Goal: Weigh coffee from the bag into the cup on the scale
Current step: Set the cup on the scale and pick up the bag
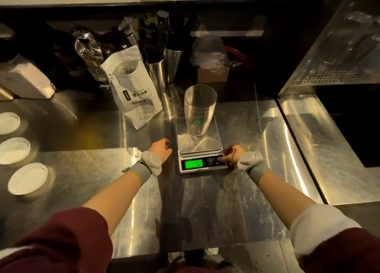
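Observation:
A clear plastic cup (199, 110) stands upright and empty on the steel platform of a small scale (207, 147), whose green display (194, 163) is lit. A white coffee bag (133, 87) with its top open stands to the left of the scale, leaning back. My right hand (231, 155) is at the scale's front right corner, its fingers curled and one fingertip touching the buttons beside the display. My left hand (161, 149) rests on the counter just left of the scale with fingers loosely apart and holds nothing.
The steel counter (205, 200) carries three white-lidded containers (27, 181) along its left edge. Behind the bag stand metal cups with tools (156, 71), strainers in a glass (90, 48) and a cardboard box with a plastic bag (211, 67). A machine with a perforated tray (329, 75) rises at right.

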`<state>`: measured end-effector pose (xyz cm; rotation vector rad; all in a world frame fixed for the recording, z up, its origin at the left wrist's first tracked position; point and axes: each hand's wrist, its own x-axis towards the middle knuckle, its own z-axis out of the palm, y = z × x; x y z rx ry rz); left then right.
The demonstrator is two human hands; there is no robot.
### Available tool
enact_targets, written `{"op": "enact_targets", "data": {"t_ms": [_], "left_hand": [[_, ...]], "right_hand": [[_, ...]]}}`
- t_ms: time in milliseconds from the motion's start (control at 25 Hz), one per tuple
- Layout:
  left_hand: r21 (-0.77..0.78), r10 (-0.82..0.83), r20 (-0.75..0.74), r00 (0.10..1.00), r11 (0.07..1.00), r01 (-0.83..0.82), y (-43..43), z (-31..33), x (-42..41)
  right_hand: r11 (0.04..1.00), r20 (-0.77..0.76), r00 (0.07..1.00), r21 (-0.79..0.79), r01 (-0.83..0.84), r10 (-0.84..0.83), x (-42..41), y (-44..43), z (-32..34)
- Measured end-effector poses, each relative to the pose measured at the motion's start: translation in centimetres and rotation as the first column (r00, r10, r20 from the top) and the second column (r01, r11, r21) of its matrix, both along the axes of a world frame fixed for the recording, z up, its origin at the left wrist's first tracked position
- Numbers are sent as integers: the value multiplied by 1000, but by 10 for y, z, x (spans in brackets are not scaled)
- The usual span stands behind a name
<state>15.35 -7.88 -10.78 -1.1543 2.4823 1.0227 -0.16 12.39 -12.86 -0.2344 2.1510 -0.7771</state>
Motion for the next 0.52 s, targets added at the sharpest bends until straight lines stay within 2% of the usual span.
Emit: {"op": "enact_targets", "data": {"t_ms": [120,360,520], "left_hand": [[6,-9,1,1000,1000,9,-1,2,2],[22,-40,2,999,999,40,0,11,5],[-9,-34,-14,999,999,34,-10,24,11]], "right_hand": [[999,-12,1000,43,26,-26,-2,-3,-4],[996,-53,998,84,-39,44,1,-4,6],[967,-222,956,208,-144,190,5,-14,31]]}}
